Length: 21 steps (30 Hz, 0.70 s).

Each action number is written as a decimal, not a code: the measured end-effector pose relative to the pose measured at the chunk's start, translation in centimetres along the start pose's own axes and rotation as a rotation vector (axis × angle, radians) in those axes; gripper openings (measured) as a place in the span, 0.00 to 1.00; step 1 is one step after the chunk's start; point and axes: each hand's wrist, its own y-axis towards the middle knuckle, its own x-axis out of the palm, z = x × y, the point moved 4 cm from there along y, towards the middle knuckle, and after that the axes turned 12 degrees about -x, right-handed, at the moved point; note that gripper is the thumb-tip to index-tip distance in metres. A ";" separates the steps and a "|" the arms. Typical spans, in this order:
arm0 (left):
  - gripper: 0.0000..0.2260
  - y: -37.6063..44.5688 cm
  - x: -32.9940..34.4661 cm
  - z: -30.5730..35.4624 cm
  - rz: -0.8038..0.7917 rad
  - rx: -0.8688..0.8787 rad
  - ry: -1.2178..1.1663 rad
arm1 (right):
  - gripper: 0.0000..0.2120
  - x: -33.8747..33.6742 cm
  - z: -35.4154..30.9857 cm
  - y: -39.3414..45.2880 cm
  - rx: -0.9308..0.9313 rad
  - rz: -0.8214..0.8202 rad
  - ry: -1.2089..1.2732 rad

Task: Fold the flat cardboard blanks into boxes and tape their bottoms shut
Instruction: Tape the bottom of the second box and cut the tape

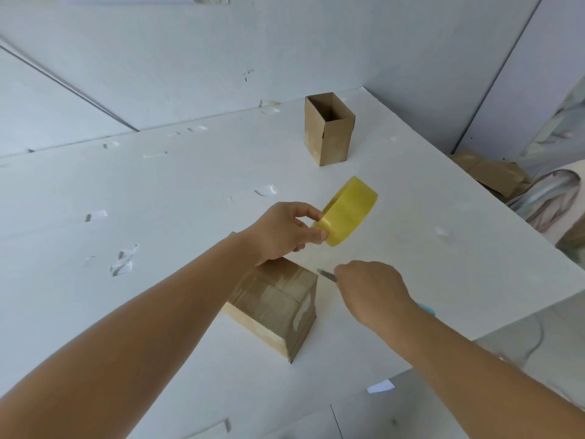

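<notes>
The near box (pixel 273 304) stands on the white table (pixel 158 191), bottom up, flaps shut under clear tape. Above it the left hand (pixel 281 232) pinches the yellow tape roll (pixel 346 212); the right hand (pixel 372 288) curls round a small cutter (pixel 327 275). A finished box (pixel 329 131) stands open-topped beyond.

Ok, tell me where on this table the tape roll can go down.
Free: the white table between the open upright box and the tape roll in the left hand; also the wide stretch left of both boxes, dented but bare. Crowded: beside the taped box, where the right hand holds a blade.
</notes>
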 end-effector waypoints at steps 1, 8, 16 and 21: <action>0.07 0.0 0.0 -0.1 0.004 -0.003 -0.003 | 0.08 1.0 0.6 0.3 0.026 0.064 0.009; 0.09 0.0 -0.2 0.0 -0.007 -0.049 -0.010 | 0.17 7.0 3.4 1.6 0.178 0.150 0.208; 0.10 0.1 -0.1 0.0 -0.009 -0.058 -0.024 | 0.21 1.1 -2.6 1.0 0.271 0.465 1.791; 0.10 0.1 0.1 -0.1 0.030 -0.066 -0.007 | 0.11 1.3 -3.8 1.5 0.448 0.554 1.994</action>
